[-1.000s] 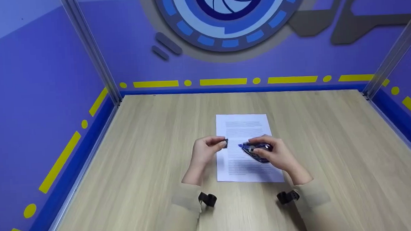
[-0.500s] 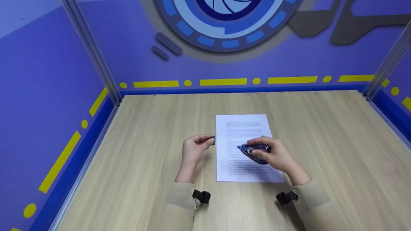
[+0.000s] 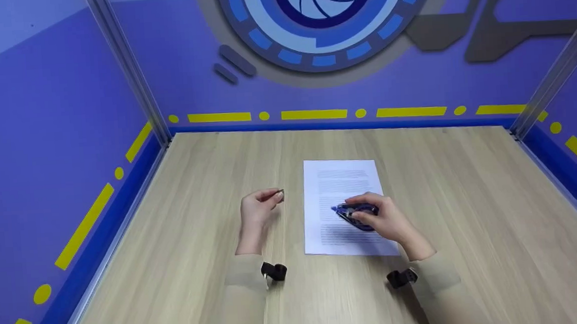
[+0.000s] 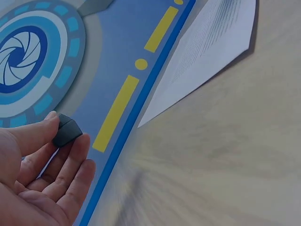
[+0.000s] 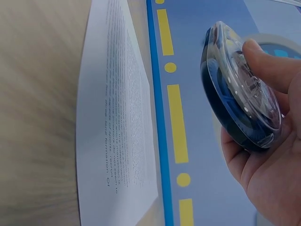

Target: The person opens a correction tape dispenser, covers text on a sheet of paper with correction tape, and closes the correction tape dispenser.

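My right hand grips a correction tape over the printed sheet of paper, its blue tip pointing left. Seen from the right wrist, the correction tape has a clear shell with a dark blue underside, between the thumb and the curled fingers. To the left of the sheet, my left hand pinches a small dark cap between thumb and fingers. In the left wrist view the cap is dark grey and angular, raised above the table.
The sheet lies flat on a light wooden table. Blue panels with yellow stripes and metal posts enclose the back and sides. A small black camera sits on each sleeve.
My left hand has moved left with the cap, off the sheet to beside it. The right hand and the correction tape have shifted only slightly to the left.
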A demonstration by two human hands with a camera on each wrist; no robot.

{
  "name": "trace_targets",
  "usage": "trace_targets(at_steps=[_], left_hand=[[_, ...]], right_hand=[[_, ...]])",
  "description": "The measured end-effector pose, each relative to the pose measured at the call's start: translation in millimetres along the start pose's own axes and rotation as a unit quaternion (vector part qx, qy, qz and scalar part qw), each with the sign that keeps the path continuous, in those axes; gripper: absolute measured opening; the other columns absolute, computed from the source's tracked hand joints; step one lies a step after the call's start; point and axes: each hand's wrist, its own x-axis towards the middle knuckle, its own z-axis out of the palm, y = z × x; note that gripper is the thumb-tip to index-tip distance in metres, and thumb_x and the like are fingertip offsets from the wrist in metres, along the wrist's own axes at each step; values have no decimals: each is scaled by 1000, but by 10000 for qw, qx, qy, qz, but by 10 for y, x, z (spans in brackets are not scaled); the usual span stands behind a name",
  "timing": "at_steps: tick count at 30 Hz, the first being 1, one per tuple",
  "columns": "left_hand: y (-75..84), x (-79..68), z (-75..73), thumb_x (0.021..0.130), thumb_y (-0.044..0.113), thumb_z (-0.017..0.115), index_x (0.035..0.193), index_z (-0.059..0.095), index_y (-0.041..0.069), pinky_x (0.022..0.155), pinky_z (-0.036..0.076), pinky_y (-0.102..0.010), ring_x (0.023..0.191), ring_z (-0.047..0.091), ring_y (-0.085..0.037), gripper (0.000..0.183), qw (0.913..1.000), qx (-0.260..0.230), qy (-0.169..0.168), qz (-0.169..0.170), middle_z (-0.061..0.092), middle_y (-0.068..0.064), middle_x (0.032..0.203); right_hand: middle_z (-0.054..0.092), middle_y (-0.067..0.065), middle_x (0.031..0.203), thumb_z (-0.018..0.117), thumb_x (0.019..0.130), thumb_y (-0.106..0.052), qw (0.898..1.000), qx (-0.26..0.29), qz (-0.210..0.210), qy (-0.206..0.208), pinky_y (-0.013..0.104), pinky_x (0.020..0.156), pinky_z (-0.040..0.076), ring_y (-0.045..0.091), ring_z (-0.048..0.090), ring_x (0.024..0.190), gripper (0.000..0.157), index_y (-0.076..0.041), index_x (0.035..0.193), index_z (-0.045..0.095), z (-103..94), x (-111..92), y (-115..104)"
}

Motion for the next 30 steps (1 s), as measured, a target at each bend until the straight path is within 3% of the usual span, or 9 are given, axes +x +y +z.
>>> trace_targets(at_steps=[6, 10, 18, 21, 25, 30], left_hand=[[-38, 18, -70, 90, 2, 77, 106, 78, -4, 82, 62, -29, 80, 74, -10, 17, 9996, -165, 189, -135, 80, -14, 98], [-79, 43, -118, 89, 5, 78, 106, 79, -3, 81, 62, -28, 80, 74, -9, 18, 9995, -22, 234, -202, 80, -13, 98], [-123, 52, -215, 90, 12, 78, 104, 81, 2, 85, 61, -29, 96, 76, -20, 18, 9939, 988, 384, -295, 80, -14, 104], [-130, 46, -242, 91, 15, 78, 104, 82, 4, 94, 59, -35, 106, 74, -25, 17, 9887, 1394, 435, -342, 80, -12, 107], [-135, 45, -267, 91, 20, 78, 105, 82, 10, 104, 54, -41, 113, 72, -25, 18, 9838, 1645, 409, -576, 80, -9, 110], [-141, 36, -285, 92, 22, 78, 105, 83, 13, 106, 53, -43, 116, 71, -25, 17, 9792, 1843, 328, -777, 79, -7, 114]], right_hand=[[75, 13, 115, 75, 91, -4, 9999, -27, -105, -39, 19, 92, 52, 10, 65, 105, 28, -7, 118, 76, 25, -1, 12], [76, 12, 114, 76, 91, -5, 9999, -44, -124, -51, 19, 91, 52, 11, 65, 104, 28, -7, 118, 76, 29, 2, 3], [76, 13, 115, 76, 90, -5, 9998, -43, -151, -108, 18, 92, 52, 11, 65, 105, 28, -7, 118, 76, 41, 2, -8], [76, 14, 113, 77, 90, -5, 9998, -25, -154, -111, 18, 90, 52, 11, 65, 103, 28, -7, 118, 76, 53, 2, 1], [76, 14, 113, 77, 90, -6, 9998, -67, -121, -133, 19, 90, 52, 15, 67, 103, 28, -6, 117, 76, 67, -4, 15], [76, 13, 114, 77, 90, -8, 9997, -109, -64, -199, 21, 92, 54, 23, 69, 106, 27, -6, 117, 76, 79, -12, 11]])
